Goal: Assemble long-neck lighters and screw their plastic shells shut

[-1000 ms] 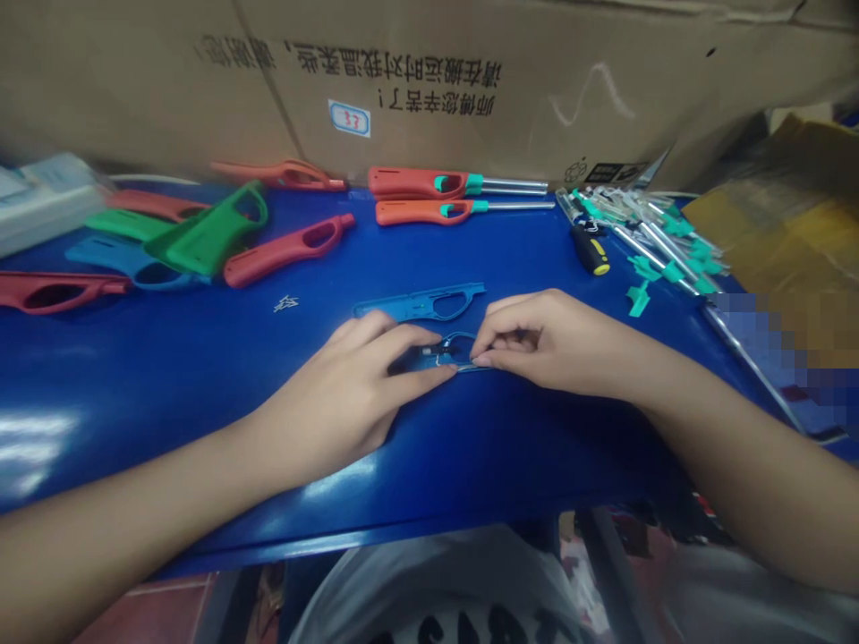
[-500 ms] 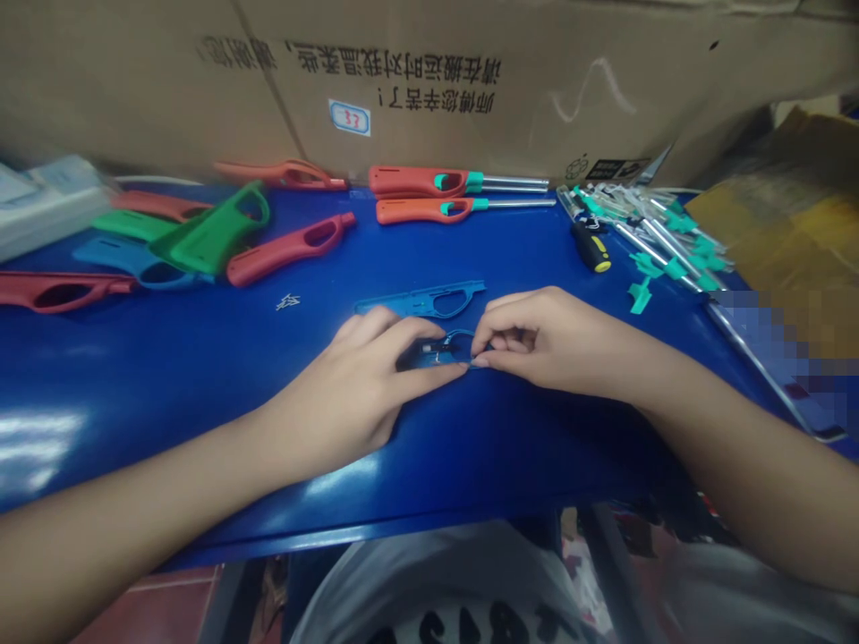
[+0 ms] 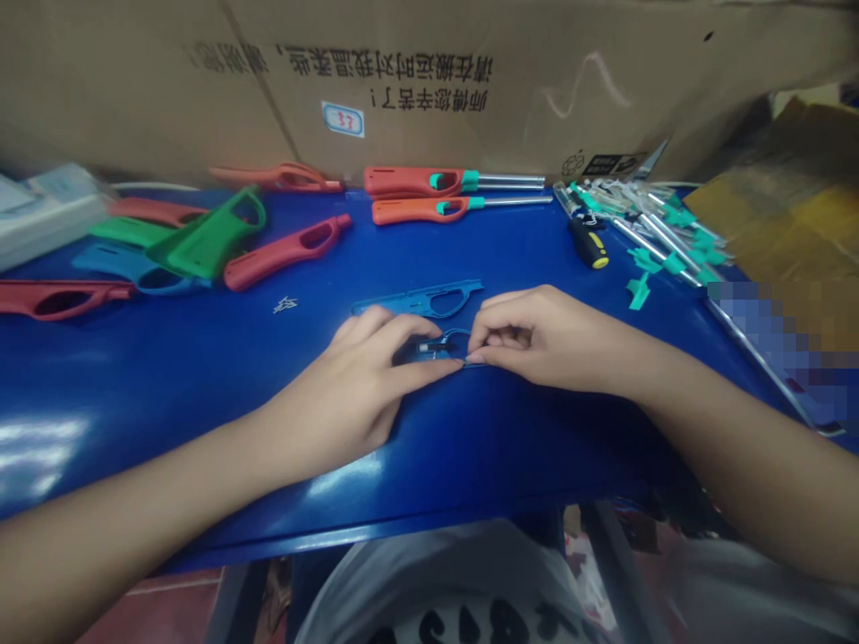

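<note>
A blue lighter shell half [image 3: 439,348] lies flat on the blue table [image 3: 167,385], mostly covered by my hands. My left hand [image 3: 355,389] presses down on it, fingers and thumb closed around its left part. My right hand [image 3: 537,338] pinches its right end with curled fingers; a small dark part with metal sits between the fingertips. A second blue shell half [image 3: 420,300] lies just beyond, untouched.
Red, green and blue lighter shells [image 3: 201,241] are piled at the far left. Two assembled orange lighters [image 3: 443,195] lie at the back. A black-yellow screwdriver [image 3: 589,246] and several metal tubes with teal clips [image 3: 661,233] are at the right. Cardboard boxes [image 3: 416,80] stand behind.
Both hands stay on the blue shell half with only slight finger shifts. The view has drifted a little.
</note>
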Motion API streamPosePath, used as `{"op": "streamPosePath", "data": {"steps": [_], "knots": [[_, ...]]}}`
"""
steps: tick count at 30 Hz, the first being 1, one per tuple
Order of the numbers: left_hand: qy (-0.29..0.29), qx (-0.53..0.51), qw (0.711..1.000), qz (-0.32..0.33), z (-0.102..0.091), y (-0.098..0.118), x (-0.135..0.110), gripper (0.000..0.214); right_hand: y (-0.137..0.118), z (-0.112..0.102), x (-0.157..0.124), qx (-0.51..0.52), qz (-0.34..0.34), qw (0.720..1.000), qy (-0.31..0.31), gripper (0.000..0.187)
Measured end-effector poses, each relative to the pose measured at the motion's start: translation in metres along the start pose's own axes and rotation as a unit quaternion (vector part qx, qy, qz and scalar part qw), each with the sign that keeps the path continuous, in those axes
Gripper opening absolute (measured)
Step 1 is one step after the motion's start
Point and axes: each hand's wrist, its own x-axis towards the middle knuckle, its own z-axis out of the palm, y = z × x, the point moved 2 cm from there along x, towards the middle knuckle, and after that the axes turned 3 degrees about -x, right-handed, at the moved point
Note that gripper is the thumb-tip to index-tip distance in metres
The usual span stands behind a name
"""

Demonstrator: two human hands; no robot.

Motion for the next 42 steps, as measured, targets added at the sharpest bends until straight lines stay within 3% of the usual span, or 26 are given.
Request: {"op": "streamPosePath", "data": {"steps": [14,22,30,37,42], "knots": [[0.000,0.014,1.000,0.003,0.0003,-0.0004,-0.0015,0.058,-0.0022,0.0007,0.0008,-0.044,-0.034,0.998,0.014,0.010],[-0.002,0.024,1.000,0.011,-0.0006,0.0009,-0.0005,0.057,0.0022,-0.0019,-0.0006,-0.018,-0.009,1.000,-0.011,0.013],[-0.005,0.030,0.999,0.012,0.0000,0.0010,-0.0005,0.059,-0.0009,-0.0024,-0.0015,-0.061,-0.078,0.995,-0.004,0.015],[-0.005,0.030,0.999,0.013,-0.0005,0.0004,0.0004,0.056,0.0019,-0.0015,-0.0012,-0.049,-0.063,0.997,-0.004,0.014],[-0.007,0.024,1.000,0.012,0.0000,-0.0007,-0.0006,0.060,-0.0001,-0.0007,-0.0023,-0.067,-0.098,0.993,0.016,0.016]]}}
